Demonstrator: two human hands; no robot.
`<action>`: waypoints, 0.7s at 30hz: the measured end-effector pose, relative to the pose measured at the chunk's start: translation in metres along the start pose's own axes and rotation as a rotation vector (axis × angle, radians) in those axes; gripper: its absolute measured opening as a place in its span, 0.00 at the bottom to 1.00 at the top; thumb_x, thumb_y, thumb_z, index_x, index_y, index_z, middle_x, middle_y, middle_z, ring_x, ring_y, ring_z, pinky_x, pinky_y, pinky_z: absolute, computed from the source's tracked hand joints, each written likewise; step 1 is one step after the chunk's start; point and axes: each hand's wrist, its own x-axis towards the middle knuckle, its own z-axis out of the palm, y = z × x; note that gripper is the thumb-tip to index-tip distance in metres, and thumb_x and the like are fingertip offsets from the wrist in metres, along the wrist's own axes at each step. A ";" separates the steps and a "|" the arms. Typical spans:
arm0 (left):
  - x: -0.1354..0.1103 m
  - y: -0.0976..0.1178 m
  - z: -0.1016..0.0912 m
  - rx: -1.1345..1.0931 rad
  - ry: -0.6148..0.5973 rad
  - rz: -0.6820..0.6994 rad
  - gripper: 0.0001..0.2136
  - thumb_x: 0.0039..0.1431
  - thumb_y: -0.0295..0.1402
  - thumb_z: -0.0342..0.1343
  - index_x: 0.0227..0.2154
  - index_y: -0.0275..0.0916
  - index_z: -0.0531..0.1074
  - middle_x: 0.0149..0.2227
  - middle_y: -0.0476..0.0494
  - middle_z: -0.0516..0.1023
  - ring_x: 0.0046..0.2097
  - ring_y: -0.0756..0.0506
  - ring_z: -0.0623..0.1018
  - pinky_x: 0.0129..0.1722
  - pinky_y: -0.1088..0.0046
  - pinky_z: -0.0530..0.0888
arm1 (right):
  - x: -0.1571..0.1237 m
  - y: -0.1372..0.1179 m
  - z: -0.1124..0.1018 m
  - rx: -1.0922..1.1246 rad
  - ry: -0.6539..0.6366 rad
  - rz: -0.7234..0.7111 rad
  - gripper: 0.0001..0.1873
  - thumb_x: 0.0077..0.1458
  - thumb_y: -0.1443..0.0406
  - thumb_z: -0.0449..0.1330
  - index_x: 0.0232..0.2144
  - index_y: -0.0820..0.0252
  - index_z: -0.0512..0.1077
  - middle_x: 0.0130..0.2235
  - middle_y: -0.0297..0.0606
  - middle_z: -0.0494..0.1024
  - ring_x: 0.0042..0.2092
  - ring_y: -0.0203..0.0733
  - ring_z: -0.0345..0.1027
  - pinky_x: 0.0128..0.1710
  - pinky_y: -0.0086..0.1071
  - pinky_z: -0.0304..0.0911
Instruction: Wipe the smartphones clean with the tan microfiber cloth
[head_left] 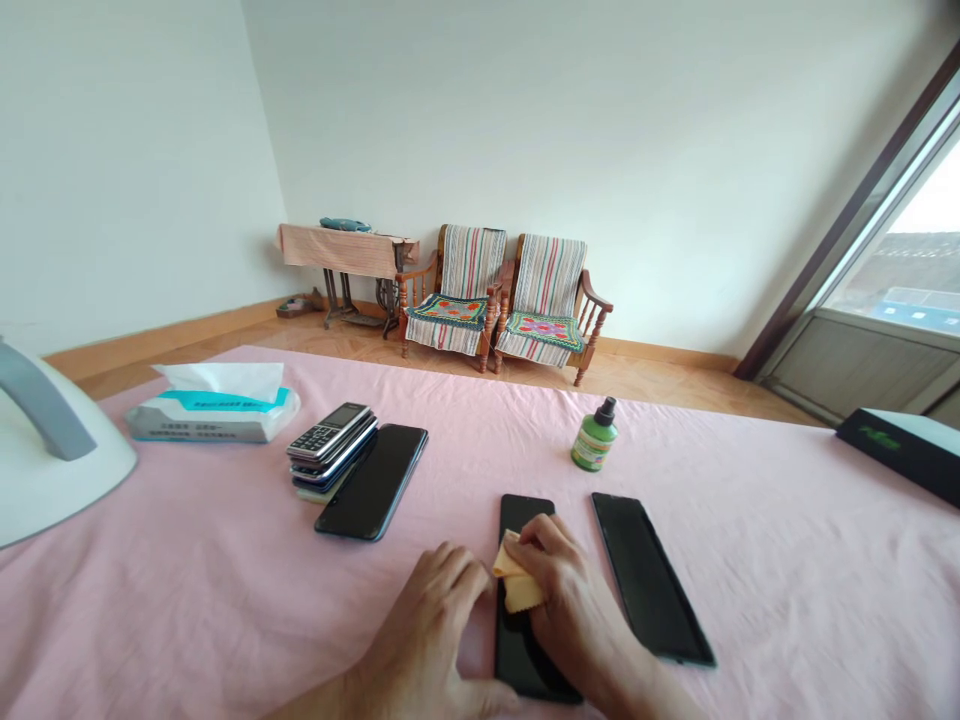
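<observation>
A black smartphone [525, 640] lies face up on the pink tablecloth [187, 590] in front of me. My right hand [570, 600] rests on its screen, fingers closed on a small yellow cloth [517, 580] pressed to the glass. My left hand [427, 630] lies curled against the phone's left edge, touching it. A second black smartphone [649, 575] lies just right of my right hand. A small green bottle [595, 437] with a black cap stands upright beyond both phones.
At the left lie a larger black phone [373, 480], a stack of keypad phones [332, 445] and a tissue pack [214, 405]. A white lamp base [45, 450] is at far left, a dark box [900, 450] at far right. Two chairs [502, 300] stand by the wall.
</observation>
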 end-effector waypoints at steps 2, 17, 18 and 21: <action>0.000 -0.001 0.000 -0.001 0.006 0.005 0.30 0.31 0.36 0.76 0.41 0.39 0.70 0.44 0.44 0.71 0.46 0.37 0.68 0.48 0.59 0.65 | -0.003 0.004 -0.003 -0.074 0.034 0.083 0.21 0.45 0.83 0.49 0.32 0.59 0.74 0.36 0.41 0.69 0.38 0.44 0.63 0.38 0.34 0.62; 0.000 -0.007 0.006 -0.015 0.014 0.094 0.34 0.35 0.41 0.75 0.47 0.39 0.71 0.45 0.43 0.71 0.47 0.37 0.68 0.48 0.59 0.66 | 0.001 0.003 0.003 -0.202 0.069 0.190 0.24 0.42 0.84 0.48 0.34 0.60 0.74 0.38 0.44 0.70 0.40 0.46 0.63 0.41 0.37 0.62; 0.000 -0.007 0.006 -0.013 0.016 0.095 0.33 0.34 0.40 0.75 0.47 0.38 0.71 0.45 0.43 0.71 0.47 0.37 0.68 0.48 0.59 0.66 | 0.001 0.003 0.005 -0.176 0.068 0.181 0.24 0.43 0.84 0.47 0.35 0.60 0.74 0.39 0.44 0.70 0.40 0.46 0.63 0.41 0.36 0.62; 0.000 -0.007 0.006 -0.014 0.018 0.083 0.31 0.33 0.38 0.75 0.43 0.38 0.72 0.44 0.44 0.72 0.46 0.38 0.68 0.47 0.60 0.66 | 0.005 0.003 0.011 -0.052 0.061 0.128 0.23 0.48 0.83 0.47 0.37 0.60 0.73 0.40 0.43 0.70 0.41 0.44 0.63 0.40 0.33 0.63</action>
